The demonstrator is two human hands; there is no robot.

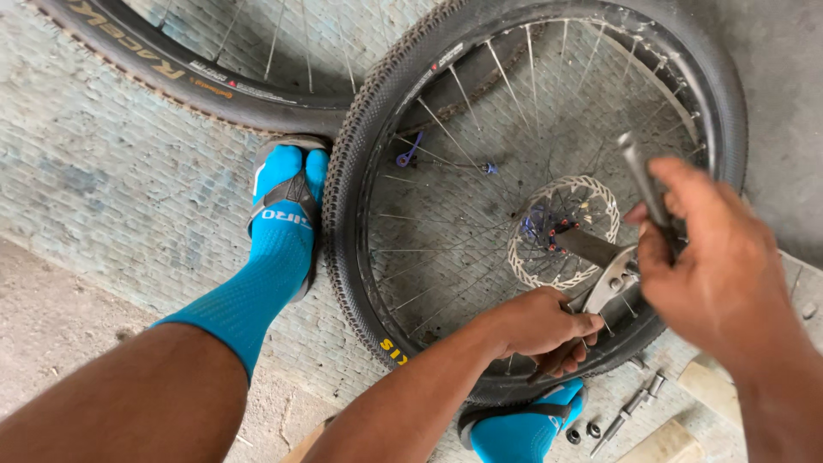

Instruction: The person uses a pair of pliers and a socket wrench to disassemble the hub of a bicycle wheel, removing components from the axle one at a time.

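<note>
Head view: bike wheel (429, 103) lies flat on the tiled floor (120, 163), disc rotor (561, 231) at its hub, pinned between two feet in blue socks (279, 231). Left hand (540, 330) is closed around the pliers (604, 287), jaws at the rotor near the hub; right hand (720, 274) is fisted on a metal rod (643, 180) raised just right of the rotor, and partly blocks the wheel's right rim. Second wheel (223, 69) sits far left; loose bolts (630, 407) and wood blocks (711, 386) lie near right.
</note>
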